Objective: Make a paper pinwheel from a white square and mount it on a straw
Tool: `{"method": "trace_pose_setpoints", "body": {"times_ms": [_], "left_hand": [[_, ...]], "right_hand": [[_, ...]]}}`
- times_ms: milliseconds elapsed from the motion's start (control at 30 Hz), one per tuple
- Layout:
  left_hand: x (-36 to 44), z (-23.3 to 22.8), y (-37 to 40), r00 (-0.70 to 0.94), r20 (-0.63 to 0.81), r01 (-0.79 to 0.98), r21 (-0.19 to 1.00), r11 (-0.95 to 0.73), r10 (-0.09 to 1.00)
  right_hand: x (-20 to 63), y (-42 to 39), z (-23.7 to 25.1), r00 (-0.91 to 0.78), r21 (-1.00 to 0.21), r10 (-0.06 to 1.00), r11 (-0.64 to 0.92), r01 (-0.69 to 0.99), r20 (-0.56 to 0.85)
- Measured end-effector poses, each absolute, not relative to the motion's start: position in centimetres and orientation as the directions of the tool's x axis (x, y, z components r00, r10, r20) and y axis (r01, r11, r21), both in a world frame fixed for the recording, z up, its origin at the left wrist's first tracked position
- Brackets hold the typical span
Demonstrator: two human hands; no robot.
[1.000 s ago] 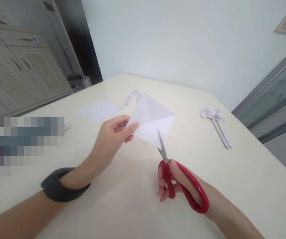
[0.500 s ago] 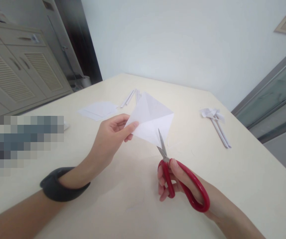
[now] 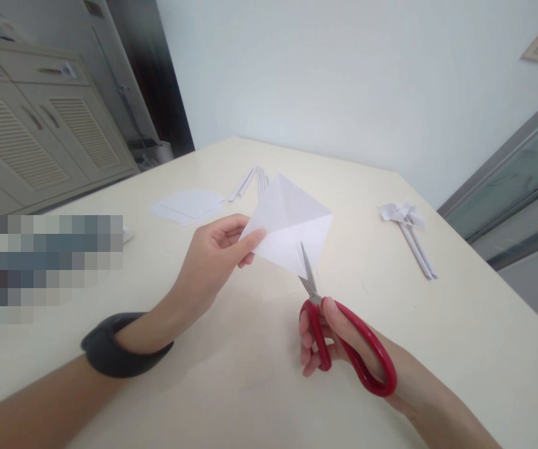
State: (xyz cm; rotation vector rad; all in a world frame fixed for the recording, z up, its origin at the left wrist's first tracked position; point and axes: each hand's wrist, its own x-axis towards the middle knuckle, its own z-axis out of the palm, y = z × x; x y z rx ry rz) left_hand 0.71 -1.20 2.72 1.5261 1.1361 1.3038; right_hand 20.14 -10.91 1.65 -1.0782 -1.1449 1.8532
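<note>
Between thumb and fingers, my left hand (image 3: 217, 252) pinches a creased square sheet of white paper (image 3: 292, 218) by its left corner, holding it above the table. A dark band (image 3: 119, 349) circles that wrist. Red-handled scissors (image 3: 322, 324) are gripped in my right hand (image 3: 344, 330), with fingers and thumb through the loops. Their blades stand apart around the paper's near corner, the upper blade over the sheet and the lower tip poking out beside its edge.
More white paper sheets (image 3: 189, 206) lie on the pale table (image 3: 213, 386) at the left. Rolled paper sticks (image 3: 245, 184) rest behind the held sheet. Paper pinwheels (image 3: 402, 215) on rolled sticks lie at the right. The white wall (image 3: 316, 81) rises behind the table.
Both hands, the paper and the scissors look almost the same. Everything appears shifted slightly to the right with the camera's small movement.
</note>
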Motion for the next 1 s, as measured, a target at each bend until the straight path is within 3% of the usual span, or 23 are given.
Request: {"method": "trace_pose_setpoints", "body": {"times_ms": [1000], "left_hand": [[0.74,3.03,-1.42,0.063,0.25,0.146,0.955,-0.256,0.966]], "right_hand": [[20.14,-11.07,1.86,-0.415,-0.907,0.852,-0.402,-0.128,-0.319]]}}
